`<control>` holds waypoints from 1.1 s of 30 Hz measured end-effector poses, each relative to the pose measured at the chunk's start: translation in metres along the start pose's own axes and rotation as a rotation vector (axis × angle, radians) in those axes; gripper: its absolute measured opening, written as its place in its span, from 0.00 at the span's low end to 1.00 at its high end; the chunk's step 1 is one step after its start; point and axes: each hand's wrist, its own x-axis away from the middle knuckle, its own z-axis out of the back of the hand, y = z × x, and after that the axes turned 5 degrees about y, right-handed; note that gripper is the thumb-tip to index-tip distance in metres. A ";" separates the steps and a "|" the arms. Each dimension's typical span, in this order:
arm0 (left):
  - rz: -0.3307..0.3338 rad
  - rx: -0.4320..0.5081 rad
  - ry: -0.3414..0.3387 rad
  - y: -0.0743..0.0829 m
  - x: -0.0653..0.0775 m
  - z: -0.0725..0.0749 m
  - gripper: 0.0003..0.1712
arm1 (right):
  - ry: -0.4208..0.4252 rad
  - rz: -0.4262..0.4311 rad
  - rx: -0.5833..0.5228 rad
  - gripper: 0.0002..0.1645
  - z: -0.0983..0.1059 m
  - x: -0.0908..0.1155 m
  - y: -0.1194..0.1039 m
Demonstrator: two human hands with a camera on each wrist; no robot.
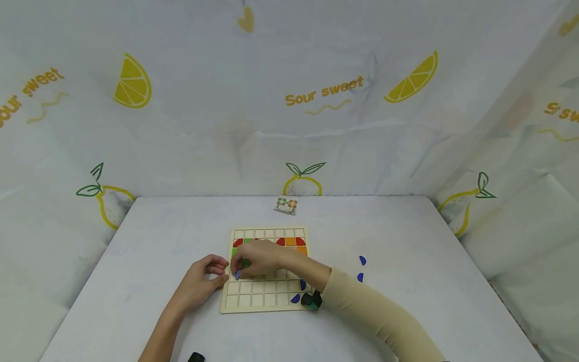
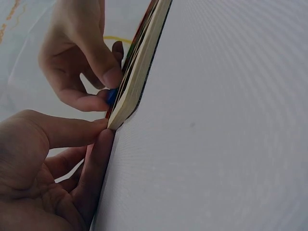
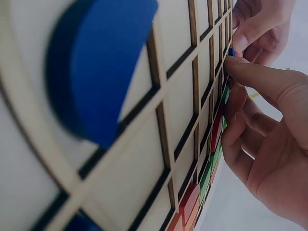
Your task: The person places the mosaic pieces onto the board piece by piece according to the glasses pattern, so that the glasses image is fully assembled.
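A pale wooden grid board [image 1: 251,300] lies on the table. At its left edge, my left hand [image 1: 199,284] holds the rim with thumb and fingertips. Over the board's left part, my right hand [image 1: 259,257] pinches a small blue piece [image 1: 237,274] between thumb and finger, close to the grid. The right wrist view shows that blue piece [image 3: 231,51] low against the cells. Red, green and orange pieces fill some far rows; my right hand covers part of them. Near the right corner lies a blue half-round piece [image 1: 295,298], large in the right wrist view.
Two more blue half-round pieces [image 1: 362,260] lie on the white table right of the board. A small patterned card [image 1: 287,204] lies behind it. A dark object [image 1: 311,300] stands at the board's near right corner. A printed white curtain [image 1: 253,151] hangs behind.
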 end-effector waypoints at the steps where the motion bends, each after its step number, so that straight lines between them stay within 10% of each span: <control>1: -0.001 -0.001 0.000 0.000 0.000 0.000 0.17 | 0.001 0.000 -0.001 0.04 0.000 0.000 -0.001; 33: 0.004 0.032 0.006 0.001 0.000 -0.002 0.17 | 0.061 -0.018 -0.078 0.12 0.017 0.023 -0.004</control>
